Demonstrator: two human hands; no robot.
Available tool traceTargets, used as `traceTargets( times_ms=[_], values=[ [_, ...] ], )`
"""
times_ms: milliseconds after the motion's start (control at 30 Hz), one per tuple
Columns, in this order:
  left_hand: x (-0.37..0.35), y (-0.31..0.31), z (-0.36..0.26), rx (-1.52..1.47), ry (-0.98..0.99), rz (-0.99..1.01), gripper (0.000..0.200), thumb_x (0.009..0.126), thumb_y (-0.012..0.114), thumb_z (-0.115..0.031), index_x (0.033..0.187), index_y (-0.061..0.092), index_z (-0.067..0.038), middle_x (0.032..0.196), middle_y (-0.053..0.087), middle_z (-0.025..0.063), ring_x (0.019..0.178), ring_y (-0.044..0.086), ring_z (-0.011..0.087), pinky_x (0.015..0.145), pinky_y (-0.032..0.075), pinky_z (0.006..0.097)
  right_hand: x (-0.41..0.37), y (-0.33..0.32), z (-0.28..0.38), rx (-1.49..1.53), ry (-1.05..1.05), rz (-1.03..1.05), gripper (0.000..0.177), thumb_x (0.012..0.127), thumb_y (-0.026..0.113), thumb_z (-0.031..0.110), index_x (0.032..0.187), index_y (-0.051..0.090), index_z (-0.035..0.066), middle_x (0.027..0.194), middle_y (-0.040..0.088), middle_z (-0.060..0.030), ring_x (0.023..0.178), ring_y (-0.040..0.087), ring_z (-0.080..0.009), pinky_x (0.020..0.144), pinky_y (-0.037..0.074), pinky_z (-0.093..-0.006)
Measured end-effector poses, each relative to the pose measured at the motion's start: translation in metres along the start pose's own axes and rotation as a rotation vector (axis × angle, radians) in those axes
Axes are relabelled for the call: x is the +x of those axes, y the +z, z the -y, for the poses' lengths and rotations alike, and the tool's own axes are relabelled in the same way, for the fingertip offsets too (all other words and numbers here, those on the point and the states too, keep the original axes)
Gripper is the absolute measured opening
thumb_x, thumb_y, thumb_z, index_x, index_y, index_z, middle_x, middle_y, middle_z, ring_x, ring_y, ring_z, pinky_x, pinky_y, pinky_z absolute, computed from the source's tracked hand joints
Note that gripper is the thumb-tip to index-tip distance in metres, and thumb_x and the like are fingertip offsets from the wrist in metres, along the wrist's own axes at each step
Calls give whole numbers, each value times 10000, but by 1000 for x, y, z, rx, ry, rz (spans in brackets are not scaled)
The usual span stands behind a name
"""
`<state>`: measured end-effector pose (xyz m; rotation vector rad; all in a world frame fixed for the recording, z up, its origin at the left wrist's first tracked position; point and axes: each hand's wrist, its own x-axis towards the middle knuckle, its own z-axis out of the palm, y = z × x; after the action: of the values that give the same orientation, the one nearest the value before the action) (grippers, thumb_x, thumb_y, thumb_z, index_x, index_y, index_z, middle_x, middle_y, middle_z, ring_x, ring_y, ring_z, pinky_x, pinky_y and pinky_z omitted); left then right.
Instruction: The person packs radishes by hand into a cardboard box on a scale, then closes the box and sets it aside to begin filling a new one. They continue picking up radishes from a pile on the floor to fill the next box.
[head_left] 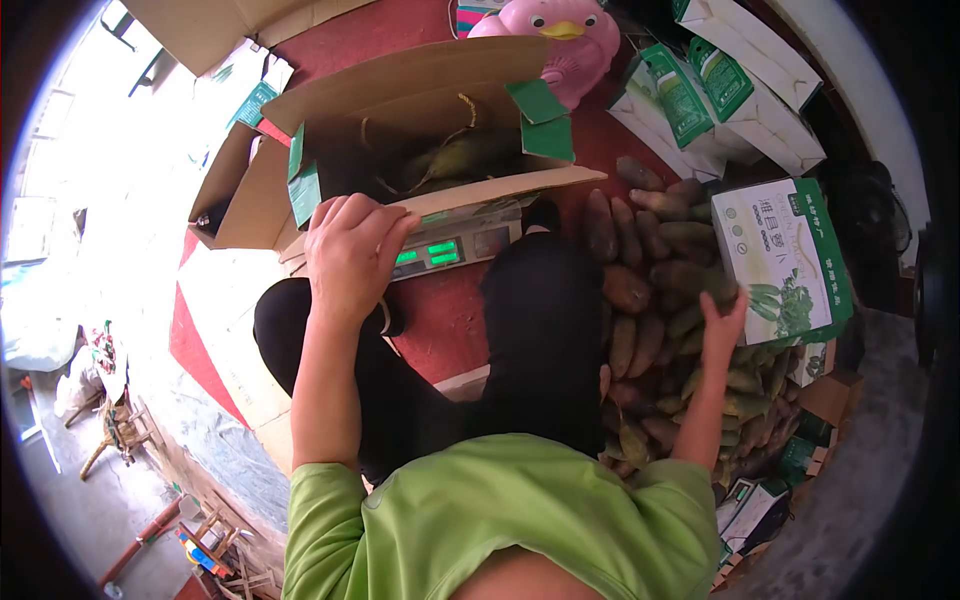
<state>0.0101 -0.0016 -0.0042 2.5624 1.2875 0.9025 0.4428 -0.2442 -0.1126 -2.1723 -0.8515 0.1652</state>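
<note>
Right hand at 3 o'clock: opened, fingers spread on the pile of shoots kept within reach; nothing seen gripped. Left hand at 11 o'clock: fingers curled over the front flap of the box, probably to steady it on the scale. Cartons are stacked beyond at 2 o'clock.

clad in a bright green short-sleeved t-shirt and black trousers; forearms, left grip and right grip bare.
</note>
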Motion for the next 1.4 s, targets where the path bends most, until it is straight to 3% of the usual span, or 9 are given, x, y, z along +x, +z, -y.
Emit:
traceTargets(
  times_ms=[267, 500, 567, 600, 667, 833, 1033, 1200, 1400],
  values=[
    [0, -2, 4, -15, 24, -56, 85, 764, 690, -140, 799, 687, -63, 722, 587, 37, 703, 568, 207, 705, 429, 327, 55, -18, 227, 782, -448, 59, 526, 817, 623, 13, 1284, 396, -72, 1253, 490, -150, 1161, 472, -214, 1019, 321, -334],
    [0, -1, 7, 3, 18, -74, 111, 773, 684, -197, 801, 684, -90, 741, 587, 21, 744, 579, 216, 724, 431, 356, 58, 49, 353, 724, -637, 620, 405, 766, 653, 64, 1150, 539, 7, 1054, 610, -96, 965, 598, -211, 836, 473, -332],
    [0, -3, 6, 4, 15, -71, 108, 775, 685, -194, 796, 684, -89, 741, 589, 21, 745, 583, 216, 720, 431, 356, 50, 85, 381, 694, -963, 618, 430, 744, 731, 100, 1111, 540, -16, 1043, 598, -85, 886, 593, -117, 760, 492, -268],
    [-1, -3, 6, 3, 15, -67, 108, 775, 685, -194, 796, 684, -89, 741, 589, 21, 745, 583, 216, 720, 431, 356, 37, 95, 386, 340, -1217, 290, 464, 744, 719, 65, 1155, 515, 1, 1046, 598, -118, 910, 603, -162, 810, 506, -308],
    [-1, -4, 7, -3, 2, -79, 110, 771, 688, -195, 790, 683, -87, 738, 589, 22, 741, 583, 217, 717, 430, 357, 29, 146, 391, 263, -1159, 413, 458, 669, 702, 258, 1054, 579, 42, 1013, 604, -174, 908, 601, -346, 783, 485, -418],
    [-2, -7, 9, -4, -18, -84, 109, 770, 688, -194, 792, 685, -87, 729, 589, 28, 735, 585, 219, 718, 430, 357, -6, 220, 395, -192, -1195, 482, 556, 684, 734, 284, 1163, 547, 73, 1049, 589, -124, 1014, 563, -303, 828, 452, -439],
    [-5, -11, 17, 15, -62, -115, 105, 768, 680, -200, 799, 685, -99, 734, 592, 24, 744, 589, 218, 718, 433, 366, 29, 204, 357, 262, -1037, 448, 439, 739, 683, 320, 1083, 618, 55, 1028, 625, -154, 952, 599, -320, 810, 480, -397],
    [-9, -8, 29, -13, -10, -103, 108, 771, 654, -233, 780, 663, -126, 756, 563, 40, 751, 560, 248, 697, 427, 378, 59, 156, 278, 584, -457, 481, 274, 882, 590, 151, 1101, 607, -12, 1038, 641, -69, 957, 576, -115, 848, 446, -263],
    [-5, -10, 20, 46, 13, -97, 100, 744, 686, -211, 800, 676, -130, 745, 548, 13, 764, 571, 213, 728, 428, 355, 74, 145, 151, 334, -53, 465, 270, 886, 568, 142, 1101, 598, -19, 1041, 623, -78, 931, 570, -142, 840, 432, -271]
  ],
)
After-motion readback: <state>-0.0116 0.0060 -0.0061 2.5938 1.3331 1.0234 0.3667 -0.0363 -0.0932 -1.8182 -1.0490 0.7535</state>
